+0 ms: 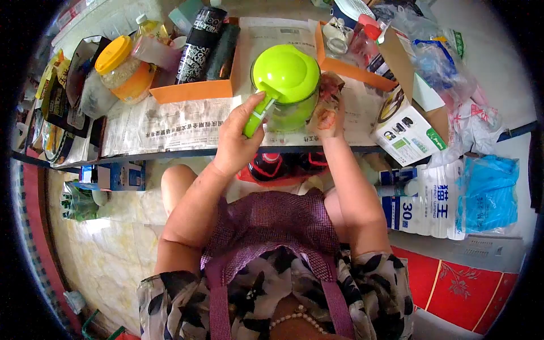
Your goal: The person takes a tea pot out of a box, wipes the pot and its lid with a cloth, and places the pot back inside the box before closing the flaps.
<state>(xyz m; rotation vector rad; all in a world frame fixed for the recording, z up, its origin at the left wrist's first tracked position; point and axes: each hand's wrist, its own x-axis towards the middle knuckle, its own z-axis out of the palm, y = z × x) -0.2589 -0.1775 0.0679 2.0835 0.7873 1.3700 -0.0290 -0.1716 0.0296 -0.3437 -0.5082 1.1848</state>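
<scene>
A clear pitcher (294, 115) with a bright green lid (288, 72) and a green handle (256, 119) stands on newspaper at the table's front. My left hand (241, 136) is closed around that handle, thumb on top. On the pitcher's other side, my right hand (327, 122) is closed on a crumpled, reddish-brown thing (332, 85) whose kind I cannot make out. It is close against the pitcher's wall; whether it touches is hard to tell.
Orange boxes (195, 92) flank the pitcher, the left one holding dark rolls. A yellow-lidded jar (126, 73) stands farther left. To the right are an open carton (411, 122) and plastic bags (447, 73). Below the table sit red-labelled bottles (269, 165) and a toilet-roll pack (425, 198).
</scene>
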